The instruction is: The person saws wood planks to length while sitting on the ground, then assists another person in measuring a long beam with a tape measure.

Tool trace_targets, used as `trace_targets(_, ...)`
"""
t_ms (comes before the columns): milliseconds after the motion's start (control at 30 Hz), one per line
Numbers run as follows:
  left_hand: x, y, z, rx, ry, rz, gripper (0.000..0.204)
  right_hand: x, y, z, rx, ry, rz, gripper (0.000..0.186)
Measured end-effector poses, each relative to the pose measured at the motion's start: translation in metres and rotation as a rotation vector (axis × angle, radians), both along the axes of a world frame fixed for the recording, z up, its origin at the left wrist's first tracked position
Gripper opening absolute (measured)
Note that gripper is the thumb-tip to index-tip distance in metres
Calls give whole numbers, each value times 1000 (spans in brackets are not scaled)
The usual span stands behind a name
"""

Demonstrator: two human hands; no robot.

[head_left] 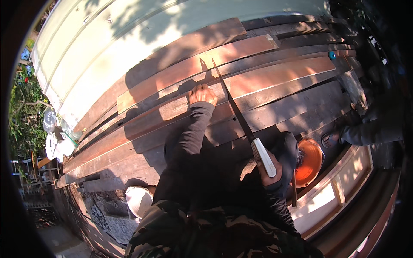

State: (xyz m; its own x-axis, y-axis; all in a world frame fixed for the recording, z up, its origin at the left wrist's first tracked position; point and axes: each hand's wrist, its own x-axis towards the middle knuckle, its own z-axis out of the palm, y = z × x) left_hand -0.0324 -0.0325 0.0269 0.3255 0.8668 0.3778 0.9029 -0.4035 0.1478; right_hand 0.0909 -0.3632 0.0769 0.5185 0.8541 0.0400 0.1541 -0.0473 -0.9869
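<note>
A handsaw (pixel 234 105) with a white handle lies slantwise across a reddish-brown wooden plank (pixel 279 76), its narrow tip pointing away from me. My right hand (pixel 272 171) is closed around the saw's handle, near my right knee. To the left of the blade, my left hand (pixel 203 94) grips the plank, with its fingers bent over the far edge; the fingertips are hidden. Beyond lies another reddish plank (pixel 241 50), crossed by shadows of the hand and the saw.
An orange basin (pixel 309 162) holding what looks like nails stands at my right, beside another person's foot (pixel 331 138). Several boards lie side by side under the plank. A pale ribbed sheet (pixel 99 47) is at the far left. A wooden frame (pixel 337 191) lies lower right.
</note>
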Motion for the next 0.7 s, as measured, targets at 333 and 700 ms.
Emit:
trace_targets(333,5,6,-4,22,-12,-1,19,4,-4,17,-81,86,107,54)
trace_targets(700,4,-4,-6,112,28,3,20,-23,11,28,-101,-5,59,55)
